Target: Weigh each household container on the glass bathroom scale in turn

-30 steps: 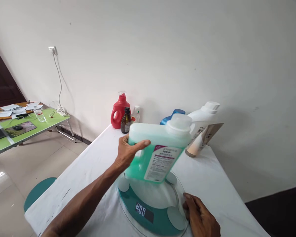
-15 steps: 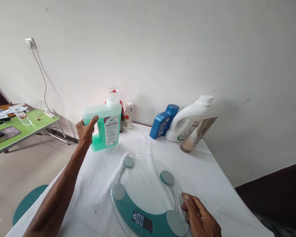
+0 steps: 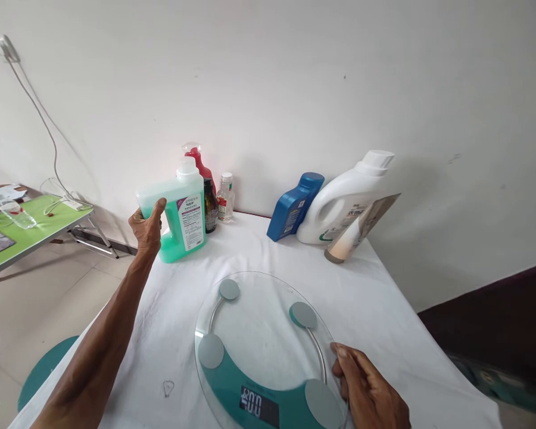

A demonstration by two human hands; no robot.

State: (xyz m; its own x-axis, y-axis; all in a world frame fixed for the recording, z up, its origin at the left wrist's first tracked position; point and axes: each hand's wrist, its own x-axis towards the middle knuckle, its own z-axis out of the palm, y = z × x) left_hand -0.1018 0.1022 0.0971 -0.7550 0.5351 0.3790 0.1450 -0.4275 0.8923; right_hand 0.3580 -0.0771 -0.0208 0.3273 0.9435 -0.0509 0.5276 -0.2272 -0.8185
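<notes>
My left hand grips the handle of a clear jug of green liquid with a white cap, which stands at the far left of the white-covered table. A round glass scale with a teal band and lit display lies in front of me. My right hand rests on the scale's right rim, fingers curled on the edge.
Behind the jug stand a red bottle, a brown bottle and a small clear bottle. A blue bottle, a big white jug and a beige tube lean at the wall. A green table stands left.
My left hand carried the green jug from above the scale to the far left of the table and lowered it there. The right hand stayed on the scale's rim.
</notes>
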